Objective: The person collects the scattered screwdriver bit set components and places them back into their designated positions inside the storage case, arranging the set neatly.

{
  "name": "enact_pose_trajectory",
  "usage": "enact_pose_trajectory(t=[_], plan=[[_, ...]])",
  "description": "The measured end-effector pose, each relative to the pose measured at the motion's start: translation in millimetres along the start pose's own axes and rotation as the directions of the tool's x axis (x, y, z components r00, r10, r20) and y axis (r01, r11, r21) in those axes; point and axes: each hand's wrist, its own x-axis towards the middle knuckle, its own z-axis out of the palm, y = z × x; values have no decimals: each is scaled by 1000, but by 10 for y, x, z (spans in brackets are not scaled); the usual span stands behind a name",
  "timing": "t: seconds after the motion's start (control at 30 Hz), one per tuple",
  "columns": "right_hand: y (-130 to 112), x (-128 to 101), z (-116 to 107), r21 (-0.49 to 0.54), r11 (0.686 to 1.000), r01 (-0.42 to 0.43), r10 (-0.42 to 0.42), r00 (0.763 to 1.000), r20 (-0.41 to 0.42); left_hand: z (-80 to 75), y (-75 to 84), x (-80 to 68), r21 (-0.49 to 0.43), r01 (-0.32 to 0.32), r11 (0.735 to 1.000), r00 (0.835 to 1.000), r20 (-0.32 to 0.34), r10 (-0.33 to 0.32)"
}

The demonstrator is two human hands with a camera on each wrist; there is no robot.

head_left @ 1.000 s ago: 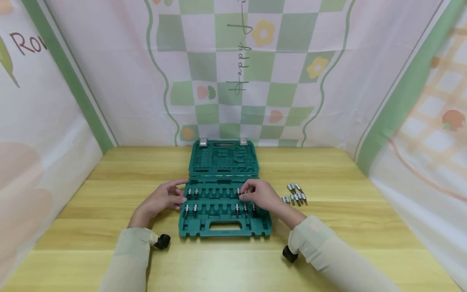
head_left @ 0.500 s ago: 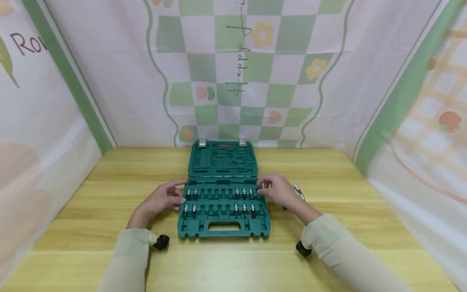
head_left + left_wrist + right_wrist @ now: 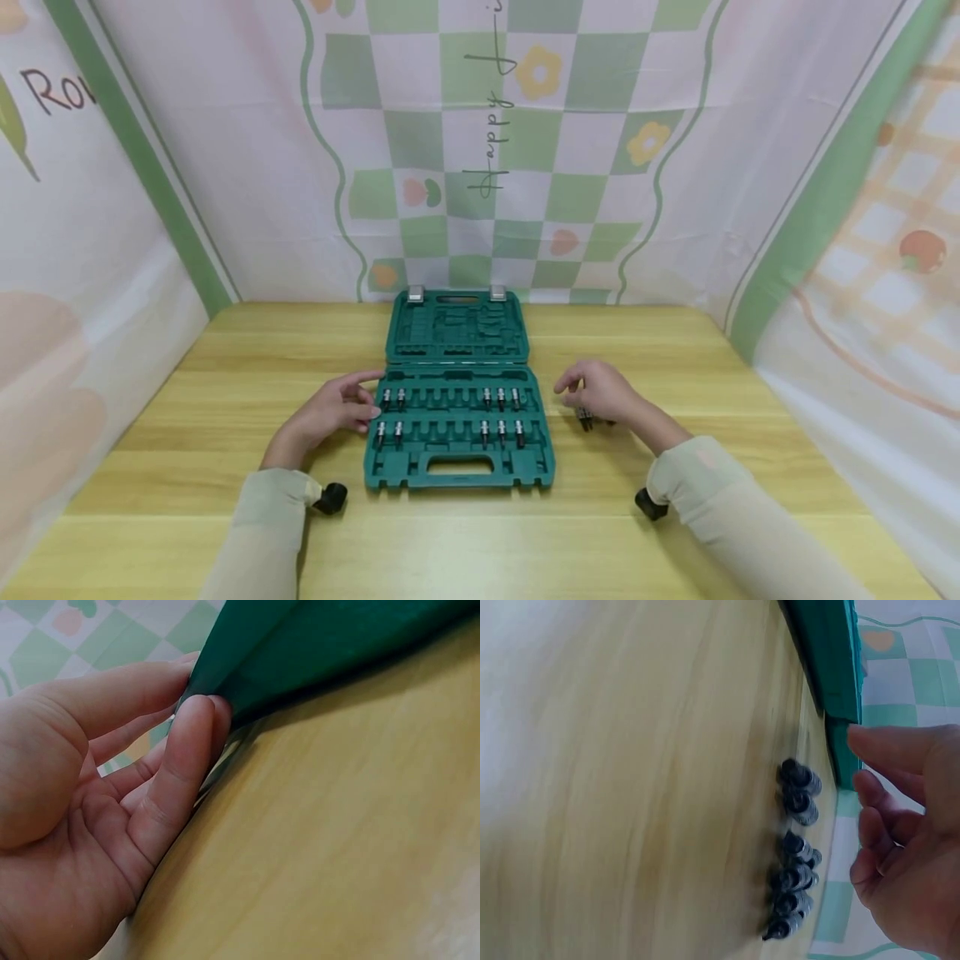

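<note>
Right hand [image 3: 600, 392] moved off case [image 3: 459, 467] to loose bits [image 3: 586, 421], grip relaxed, empty | left hand [image 3: 330, 410] fingers touch case edge | case at frame centre holds ten bits [image 3: 500, 398]

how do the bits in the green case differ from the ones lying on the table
The silver socket bits in the green plastic case sit upright in moulded slots, in two ordered rows: two at the left and three at the right of each row. The loose silver bits on the wooden table lie on their sides in a bunched heap beneath the right hand. The left hand touches the case's left edge. Both groups look like the same small metal bits.
</note>
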Motion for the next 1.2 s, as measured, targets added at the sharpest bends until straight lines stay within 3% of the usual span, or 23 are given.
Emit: enact_pose_trajectory(t=[0.13, 0.47, 0.63, 1.2], plan=[[37, -34, -52, -14, 1000, 9, -8, 997, 71, -2, -1, -3, -1, -2, 1000, 1000, 2, 2], [85, -90, -161, -84, 992, 90, -75, 983, 170, -16, -22, 7, 1, -13, 1000, 1000, 12, 13], [87, -119, -203, -113, 990, 87, -63, 977, 203, -13, -22, 8, -2, -9, 1000, 1000, 10, 9], [233, -138, -140, -125, 985, 119, -101, 985, 137, -6, -21, 11, 1, -4, 1000, 1000, 1, 4]])
